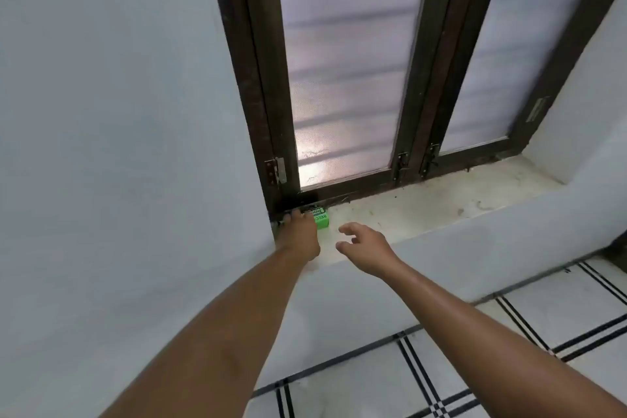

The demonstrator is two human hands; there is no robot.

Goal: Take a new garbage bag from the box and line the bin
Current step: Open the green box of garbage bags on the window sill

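Green cardboard marks our box, sitting in the far left corner of the pale stone windowsill, tight against the dark brown window frame. We see printing on its top and end, too blurred to read. Our left hand reaches into that corner and lies over the near left part of the box, fingers extended toward a dark patch at the frame's foot; whether the fingertips grip anything there we cannot tell, since they are lost in shadow. Our right hand hovers just right of the box, apart from it, fingers spread and loosely curved, holding nothing, above the sill's front edge. Frosted panes fill the window, and a metal hinge sits low on the frame above the box. Below the sill, white wall runs down to white floor tiles crossed by black lines.
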